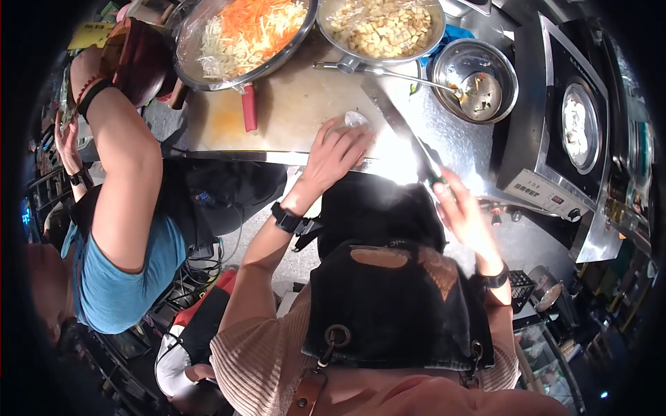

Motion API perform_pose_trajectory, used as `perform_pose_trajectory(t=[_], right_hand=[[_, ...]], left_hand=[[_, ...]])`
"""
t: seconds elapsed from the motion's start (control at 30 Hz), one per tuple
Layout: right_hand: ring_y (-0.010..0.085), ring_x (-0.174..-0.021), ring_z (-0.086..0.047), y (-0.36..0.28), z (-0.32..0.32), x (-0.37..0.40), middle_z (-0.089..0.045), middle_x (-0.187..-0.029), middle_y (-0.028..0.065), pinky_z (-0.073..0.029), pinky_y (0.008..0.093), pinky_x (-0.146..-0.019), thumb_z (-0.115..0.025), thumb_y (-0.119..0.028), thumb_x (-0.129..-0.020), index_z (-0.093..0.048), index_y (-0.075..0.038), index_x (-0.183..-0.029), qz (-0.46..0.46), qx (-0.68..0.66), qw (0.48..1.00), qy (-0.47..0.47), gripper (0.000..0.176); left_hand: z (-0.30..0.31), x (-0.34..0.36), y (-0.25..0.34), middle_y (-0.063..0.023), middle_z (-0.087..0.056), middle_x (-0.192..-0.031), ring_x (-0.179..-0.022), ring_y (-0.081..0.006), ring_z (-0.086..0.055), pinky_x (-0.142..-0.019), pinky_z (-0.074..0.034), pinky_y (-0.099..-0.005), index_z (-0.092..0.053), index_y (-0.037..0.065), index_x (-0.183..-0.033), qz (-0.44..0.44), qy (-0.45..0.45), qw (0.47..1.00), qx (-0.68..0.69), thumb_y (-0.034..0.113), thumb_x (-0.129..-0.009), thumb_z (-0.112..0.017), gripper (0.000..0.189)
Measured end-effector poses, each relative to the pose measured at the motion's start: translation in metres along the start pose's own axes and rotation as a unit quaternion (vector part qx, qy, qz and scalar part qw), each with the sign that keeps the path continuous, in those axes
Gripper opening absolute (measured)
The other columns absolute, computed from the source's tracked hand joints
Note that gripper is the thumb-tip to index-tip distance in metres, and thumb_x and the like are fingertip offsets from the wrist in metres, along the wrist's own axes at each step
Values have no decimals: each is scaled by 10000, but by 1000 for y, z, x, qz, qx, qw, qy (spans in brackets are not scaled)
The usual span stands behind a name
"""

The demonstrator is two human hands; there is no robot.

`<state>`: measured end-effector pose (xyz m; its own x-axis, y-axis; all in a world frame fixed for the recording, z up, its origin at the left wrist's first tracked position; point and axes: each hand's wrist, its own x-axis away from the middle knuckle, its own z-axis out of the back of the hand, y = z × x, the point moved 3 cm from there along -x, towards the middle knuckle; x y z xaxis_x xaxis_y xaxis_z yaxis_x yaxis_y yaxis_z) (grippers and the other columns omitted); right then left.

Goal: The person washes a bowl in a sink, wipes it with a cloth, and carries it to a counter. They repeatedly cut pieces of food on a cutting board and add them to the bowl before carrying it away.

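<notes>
On the cutting board (291,114), near its front edge, my left hand (338,154) rests with bent fingers against a small whitish piece (356,119). My right hand (458,202) is wrapped round the handle of a knife (397,121). The blade points up and left, over the board's right end. A red-handled tool (249,109) lies on the board, left of my left hand. What the fingertips of my left hand press on is partly hidden.
Behind the board stand a bowl of shredded vegetables (253,31) and a pan of diced pieces (381,28). A metal bowl (475,80) with a ladle is at right, beside a cooker (548,173). At left, a co-worker's arm (125,152) reaches towards the counter.
</notes>
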<state>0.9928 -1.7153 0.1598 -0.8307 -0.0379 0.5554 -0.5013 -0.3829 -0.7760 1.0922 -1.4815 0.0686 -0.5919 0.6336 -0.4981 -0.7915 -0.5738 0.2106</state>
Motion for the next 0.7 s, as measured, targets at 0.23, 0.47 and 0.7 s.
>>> perform_pose_trajectory(t=[0.23, 0.47, 0.7], right_hand=[[411, -1028, -605, -21, -18, -13, -631, -1073, 250, -478, 431, -891, -450, -289, -1009, -438, -62, -1375, 53, 93, 993, -45, 431], [444, -1102, -547, -26, -26, -11, -586, -1187, 268, -467, 463, -931, -474, -225, -995, -433, -54, -1364, 120, 125, 984, -42, 409], [449, -1018, -581, -30, -27, -7, -597, -1136, 283, -510, 472, -830, -494, -162, -979, -391, -59, -1386, 126, 153, 979, -53, 432]], left_hand=[[9, 2, -5, -58, -619, -1054, -1015, -221, -577, -1006, -445, -424, -643, 66, -1047, -3, 13, 999, 51, 64, -706, -669, 342], [-11, 1, -11, -41, -625, -1010, -1012, -213, -573, -1000, -436, -400, -665, 60, -990, -1, 34, 996, 83, 71, -723, -604, 274], [-13, 2, -13, -22, -613, -919, -953, -212, -559, -963, -442, -383, -673, 82, -923, -5, 14, 997, 79, 87, -711, -618, 219]])
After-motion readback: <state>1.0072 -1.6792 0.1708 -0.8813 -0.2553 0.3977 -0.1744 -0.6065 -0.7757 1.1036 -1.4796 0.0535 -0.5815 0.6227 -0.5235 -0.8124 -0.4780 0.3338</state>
